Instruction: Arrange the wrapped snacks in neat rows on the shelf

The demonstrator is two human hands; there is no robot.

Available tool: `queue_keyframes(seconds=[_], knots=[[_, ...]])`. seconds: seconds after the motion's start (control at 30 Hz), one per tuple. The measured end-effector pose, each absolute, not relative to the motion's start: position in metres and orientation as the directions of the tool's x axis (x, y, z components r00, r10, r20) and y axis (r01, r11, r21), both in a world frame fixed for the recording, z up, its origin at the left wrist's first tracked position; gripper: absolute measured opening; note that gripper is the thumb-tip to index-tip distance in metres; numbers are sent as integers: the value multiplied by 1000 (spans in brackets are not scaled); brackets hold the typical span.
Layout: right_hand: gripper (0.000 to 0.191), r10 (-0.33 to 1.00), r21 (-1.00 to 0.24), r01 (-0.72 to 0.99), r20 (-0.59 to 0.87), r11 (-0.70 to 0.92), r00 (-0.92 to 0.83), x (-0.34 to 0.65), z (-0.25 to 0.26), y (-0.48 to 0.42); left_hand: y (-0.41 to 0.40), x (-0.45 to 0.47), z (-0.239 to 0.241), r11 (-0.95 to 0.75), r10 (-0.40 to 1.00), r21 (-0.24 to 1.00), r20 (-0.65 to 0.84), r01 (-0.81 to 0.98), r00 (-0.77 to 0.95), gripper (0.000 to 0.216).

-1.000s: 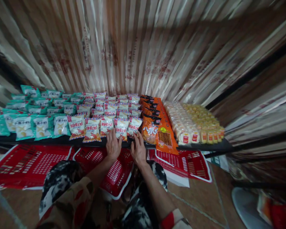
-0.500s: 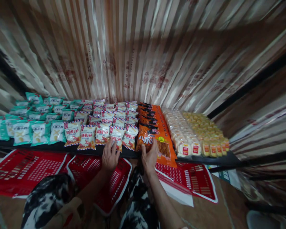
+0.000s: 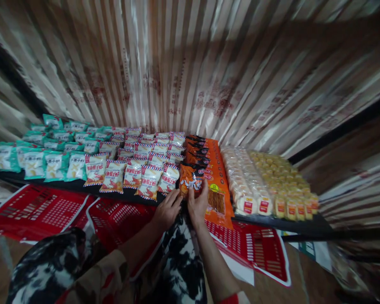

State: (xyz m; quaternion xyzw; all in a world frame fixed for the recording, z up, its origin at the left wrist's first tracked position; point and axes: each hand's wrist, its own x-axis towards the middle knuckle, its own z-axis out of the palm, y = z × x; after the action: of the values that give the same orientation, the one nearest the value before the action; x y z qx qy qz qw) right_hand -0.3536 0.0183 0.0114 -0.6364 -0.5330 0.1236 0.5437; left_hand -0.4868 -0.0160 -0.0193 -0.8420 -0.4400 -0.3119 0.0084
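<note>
On a dark shelf (image 3: 136, 199), an orange snack bag (image 3: 190, 179) with a black top stands at the front of a row of like bags. My right hand (image 3: 198, 204) grips its lower right side, thumb across the front. My left hand (image 3: 168, 210) is closed at the bag's lower left corner; its fingertips are partly hidden there. Just left stand white-and-red snack bags (image 3: 147, 182) with striped edges. A large flat orange packet (image 3: 217, 198) of brown sticks lies right of my right hand.
Teal-and-white bags (image 3: 55, 164) fill the shelf's left end. Clear-wrapped pale round cakes (image 3: 240, 185) and small yellow packets (image 3: 281, 181) line the right. Red baskets (image 3: 41, 215) sit below the shelf. A striped plastic sheet (image 3: 164, 63) hangs behind.
My left hand has moved right, from the white-and-red bags to the orange bag's lower corner. My right hand stays at the orange bag. The view has shifted slightly.
</note>
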Motion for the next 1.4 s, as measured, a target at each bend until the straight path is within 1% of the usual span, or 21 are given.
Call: queue_keyframes(seconds=[0.17,0.33,0.63,0.8,0.93,1.13,1.3,1.4], knots=[[68,794,-807,560,460,188,397,-353,12,23,-16,-480,-20,-551,777,258,505,794,375,41],[64,802,-801,568,460,190,381,-351,12,28,-15,-473,-24,-584,763,234,486,777,426,41],[60,806,-773,604,477,194,351,-347,12,34,-16,-465,-25,-583,760,315,536,749,367,42],[65,830,-775,612,438,156,344,-347,8,32,-18,-462,-23,-559,792,294,466,775,395,42],[68,835,-773,619,427,139,346,-348,8,30,-21,-463,-19,-568,800,311,427,762,422,45],[66,788,-692,686,543,224,290,-353,6,15,-29,-468,-23,-560,808,321,415,764,418,51],[64,799,-643,733,551,224,239,-366,3,-7,-32,-470,-31,-561,812,353,412,749,414,57],[62,801,-596,756,575,271,166,-375,1,-16,-35,-474,-34,-566,802,361,450,742,393,60]])
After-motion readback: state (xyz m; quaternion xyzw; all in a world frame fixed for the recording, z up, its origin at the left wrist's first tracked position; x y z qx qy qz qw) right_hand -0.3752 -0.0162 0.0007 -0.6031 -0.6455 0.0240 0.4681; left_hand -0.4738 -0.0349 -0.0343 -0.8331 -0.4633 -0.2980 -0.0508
